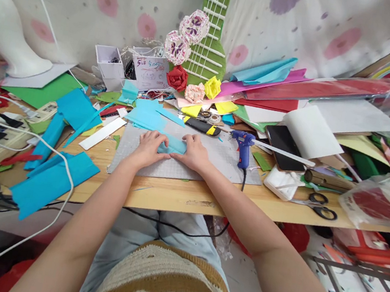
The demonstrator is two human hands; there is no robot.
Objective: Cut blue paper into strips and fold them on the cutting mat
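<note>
A strip of light blue crepe paper lies on the grey cutting mat between my hands. My left hand grips its left end, fingers bent and thumb pointing inward. At the right end, my right hand pinches the same paper, thumb close to the left thumb. Part of the strip is hidden under the fingers. Just beyond the hands are more light blue paper pieces and a black and yellow utility knife. To the right of the mat's middle rests a blue glue gun with a white glue stick in it.
Bright blue paper and a white cable overhang the table's left front edge. Scissors, a phone and a white charger lie right. Behind stands a green guitar-shaped piece with paper flowers.
</note>
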